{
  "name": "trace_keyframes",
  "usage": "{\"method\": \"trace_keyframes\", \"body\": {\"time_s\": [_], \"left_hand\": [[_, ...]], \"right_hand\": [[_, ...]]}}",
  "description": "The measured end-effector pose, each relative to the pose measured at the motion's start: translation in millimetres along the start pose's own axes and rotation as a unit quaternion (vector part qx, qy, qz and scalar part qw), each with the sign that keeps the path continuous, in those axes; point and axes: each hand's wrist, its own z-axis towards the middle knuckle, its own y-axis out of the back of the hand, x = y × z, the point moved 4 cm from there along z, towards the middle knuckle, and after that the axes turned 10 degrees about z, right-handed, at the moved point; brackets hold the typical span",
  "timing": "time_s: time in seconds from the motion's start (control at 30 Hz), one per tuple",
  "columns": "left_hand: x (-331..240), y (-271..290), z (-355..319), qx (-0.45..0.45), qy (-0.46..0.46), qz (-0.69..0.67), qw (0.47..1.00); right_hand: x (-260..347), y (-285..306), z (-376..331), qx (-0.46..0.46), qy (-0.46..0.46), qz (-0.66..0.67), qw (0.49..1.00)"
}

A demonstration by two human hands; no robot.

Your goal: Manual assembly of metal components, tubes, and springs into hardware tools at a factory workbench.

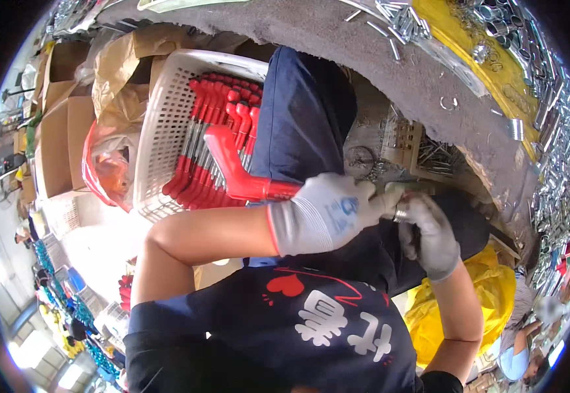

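My left hand [334, 213], in a white-grey knit glove, is closed around a red angled handle piece [226, 160] above my lap. The bent red end sticks out to the left, over the basket. The glove covers the rest of it. My right hand [429, 236], in a grey, dirty glove, is closed with its fingertips close to the left ones. A small shiny metal piece [401, 215] shows between its fingers; whether it joins the red piece is hidden.
A white perforated basket [157, 141] at left holds many red-ended metal rods [199, 137]. Cardboard boxes [62, 141] stand beyond it. Metal tubes [399, 26] lie on the grey bench [422, 98] ahead, more parts heap at right. A yellow bag [494, 288] lies beside my right arm.
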Motion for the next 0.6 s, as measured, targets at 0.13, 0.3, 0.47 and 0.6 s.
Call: {"method": "trace_keyframes", "body": {"time_s": [0.13,0.3,0.47,0.6], "left_hand": [[41.4,57.0,-10.4,-0.339,0.166,-0.384,0.843],[65.9,62.3,3.2,-0.431,0.285,-0.703,0.489],[110.4,-51.6,36.7,-0.290,0.348,-0.831,0.324],[43.7,-142.4,90.1,-0.175,0.330,-0.920,0.121]], "right_hand": [[8.2,-27.3,-1.0,0.114,0.415,0.002,0.903],[-13.1,-49.3,-11.4,-0.048,0.559,-0.371,0.740],[-57.4,8.0,-23.7,-0.150,0.290,-0.097,0.940],[-81.2,32.1,-23.6,-0.187,0.040,0.418,0.888]]}}
